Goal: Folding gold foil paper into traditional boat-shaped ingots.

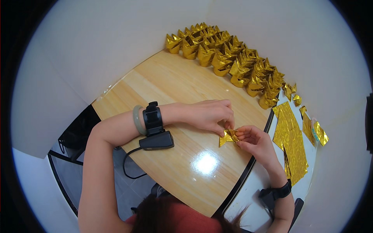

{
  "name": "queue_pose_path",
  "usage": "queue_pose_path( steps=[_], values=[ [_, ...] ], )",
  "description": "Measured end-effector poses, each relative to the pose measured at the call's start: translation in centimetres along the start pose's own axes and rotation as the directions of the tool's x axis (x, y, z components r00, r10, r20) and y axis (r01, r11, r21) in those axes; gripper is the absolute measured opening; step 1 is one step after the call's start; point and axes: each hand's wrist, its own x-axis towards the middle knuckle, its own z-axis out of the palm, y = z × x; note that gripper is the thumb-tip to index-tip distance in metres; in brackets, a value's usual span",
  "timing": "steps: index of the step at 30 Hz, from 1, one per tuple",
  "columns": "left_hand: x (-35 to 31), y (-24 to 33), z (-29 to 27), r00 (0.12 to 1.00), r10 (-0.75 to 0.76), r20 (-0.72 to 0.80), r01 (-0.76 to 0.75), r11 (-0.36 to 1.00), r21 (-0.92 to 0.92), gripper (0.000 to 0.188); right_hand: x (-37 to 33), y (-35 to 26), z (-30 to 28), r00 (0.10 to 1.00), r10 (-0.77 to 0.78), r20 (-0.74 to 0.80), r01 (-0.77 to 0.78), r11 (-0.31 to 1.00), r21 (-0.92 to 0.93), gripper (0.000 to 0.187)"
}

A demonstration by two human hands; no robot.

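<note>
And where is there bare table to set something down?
Bare wooden table lies between the left forearm and the folded gold pieces, and below the left hand and right hand, beside the black wrist device. Crowded: under those pieces, and where gold sheets cover part of the white surface.

Folded piece (224,140): gold foil-like paper, glossy, sharply creased.
Ranked shapes (223,62): similar shiny foil paper, crinkled into rough facets.
Flat sheets (294,145): gold foil paper, lustrous, patterned with swirls.
Tabletop (155,83): pale wood grain, smooth, glossy (from where I stand, almost dazzling).
Wrist box (156,141): black plastic, smooth.
Bangle (137,120): polished, stone-like.
Wall (97,42): smooth, matt.
</note>
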Motion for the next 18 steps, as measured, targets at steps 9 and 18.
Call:
queue_pose_path(
  steps=[9,18],
  values=[
    [-0.2,-0.7,0.2,1.000,0.001,0.014,0.000,0.999,-0.049,0.016,-0.4,-0.5,0.8,0.976,-0.209,0.057,0.213,0.886,-0.412,0.031],
    [-0.2,-1.6,0.2,1.000,0.025,-0.015,-0.027,0.989,-0.144,0.015,-0.8,-1.3,0.2,0.914,-0.368,0.173,0.376,0.602,-0.704,0.029]
  ],
)
